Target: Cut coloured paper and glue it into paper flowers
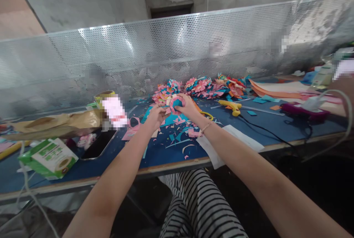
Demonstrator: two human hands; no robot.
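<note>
Both hands are busy at mid-desk! The right hand (189,108) is curled around the right side of a pink paper flower (177,102) with a blue centre, gripping it firmly, while the left hand (156,117) pinches at its left edge. The flower is held up over the middle of the blue desk (276,123), between the two hands, and a bracelet (206,128) circles the right wrist.

Under the hands, what a scatter! Pink and blue paper scraps (190,133) are spread across the surface, with a pink paper piece (132,129) just left of the left hand. Beyond the hands, at the far side, finished-looking paper flowers (199,86) bunch together in pink, blue, yellow and red.

Over to the right, a yellow glue gun (230,107) lies on its side, its black cord (265,131) trailing toward the near edge. A white sheet (243,138) lies near the right forearm, one corner drooping over that edge. Farther right, orange and pink paper sheets (284,87) lie behind a purple object (304,112) too indistinct to name.

Across to the left: a dark-screened phone (99,144) rests beside a tilted green-and-white box (51,158), with a brown paper bag (63,121) behind them. And along the far side runs a perforated metal screen (166,51)!
</note>
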